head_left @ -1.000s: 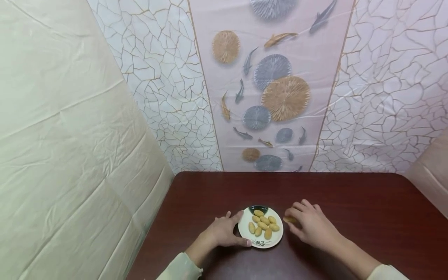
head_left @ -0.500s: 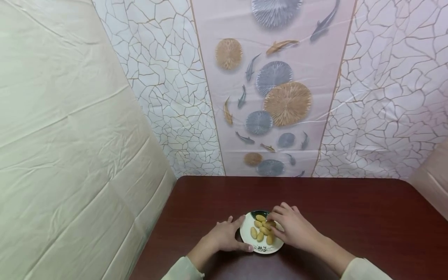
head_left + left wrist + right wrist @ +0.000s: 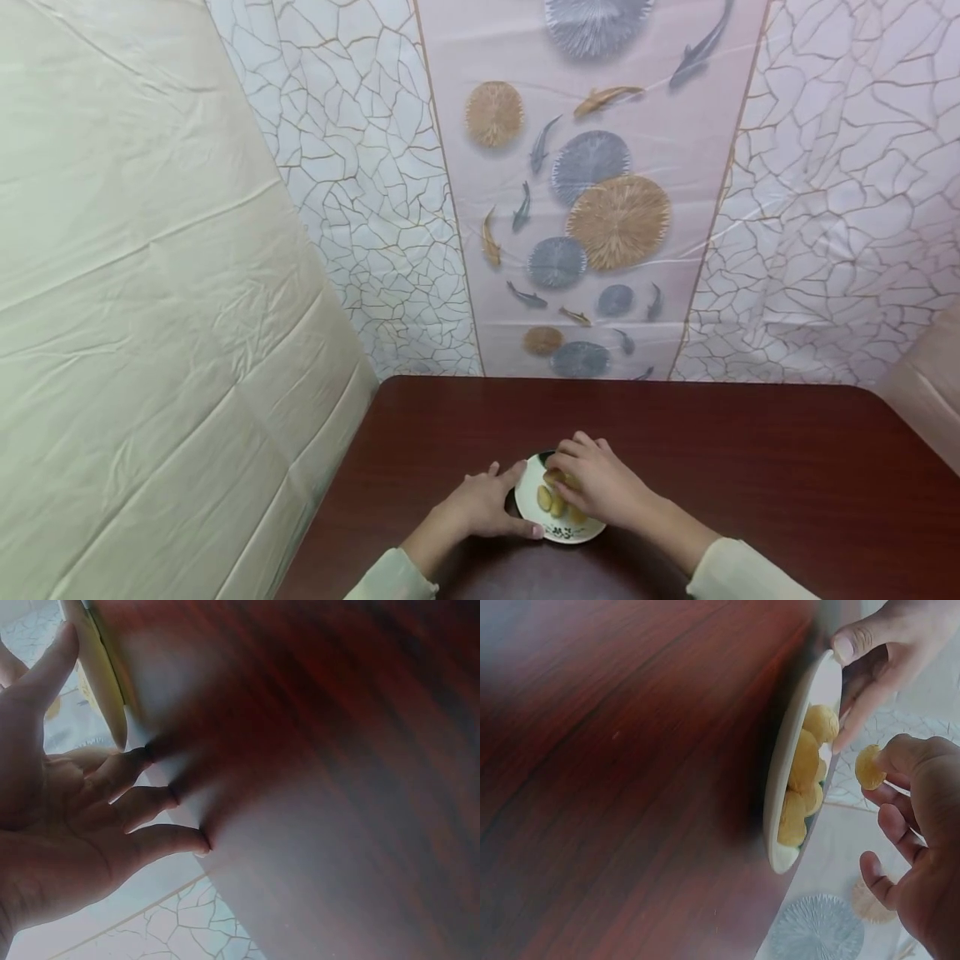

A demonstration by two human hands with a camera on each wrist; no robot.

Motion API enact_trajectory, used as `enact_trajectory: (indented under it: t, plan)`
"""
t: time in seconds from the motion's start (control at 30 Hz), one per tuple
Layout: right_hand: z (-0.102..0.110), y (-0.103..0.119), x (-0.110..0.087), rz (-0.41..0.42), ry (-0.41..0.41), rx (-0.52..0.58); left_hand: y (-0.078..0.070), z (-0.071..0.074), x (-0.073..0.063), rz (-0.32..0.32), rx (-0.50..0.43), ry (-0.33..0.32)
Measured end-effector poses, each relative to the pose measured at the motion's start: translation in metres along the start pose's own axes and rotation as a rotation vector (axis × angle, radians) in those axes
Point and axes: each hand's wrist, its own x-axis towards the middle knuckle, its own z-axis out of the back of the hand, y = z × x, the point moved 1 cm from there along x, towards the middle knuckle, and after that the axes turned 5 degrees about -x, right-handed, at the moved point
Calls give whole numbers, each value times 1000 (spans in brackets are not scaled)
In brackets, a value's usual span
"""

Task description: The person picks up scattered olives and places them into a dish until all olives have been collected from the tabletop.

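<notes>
A small round plate, white with a dark green patch and a floral mark, lies on the table. Several yellow-brown oval pieces, like tiny potatoes, sit on it; one pale piece shows left of my right hand. That right hand is over the plate and hides much of the pile. Between its thumb and index finger it pinches one oval piece, raised above the others in the right wrist view. My left hand spreads around the plate's left side, thumb and index finger at the rim, other fingertips on the table.
The dark red wooden table reaches back to a patterned cloth wall with printed fish and discs. A cream fabric wall stands along the left side.
My right hand has carried the oval piece from right of the plate leftward to over it. My left hand has kept its place at the rim. The head view has shifted slightly.
</notes>
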Motion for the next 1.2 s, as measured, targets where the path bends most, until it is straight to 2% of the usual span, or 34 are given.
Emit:
enact_trajectory:
  t: [0.17,0.33,0.57,0.9,1.2]
  plan:
    - [-9,3,8,25,-7,-14,-1,0,-2,1,11,-6]
    - [-14,2,12,13,19,-7,-3,2,-1,2,22,-3]
    - [-23,-2,7,-10,72,4,-6,-3,-2,-15,18,8]
    - [-28,-5,1,-5,77,16,-9,-5,-2,-34,26,6]
    - [-21,0,-3,-26,68,-23,-9,6,-5,6,-52,62]
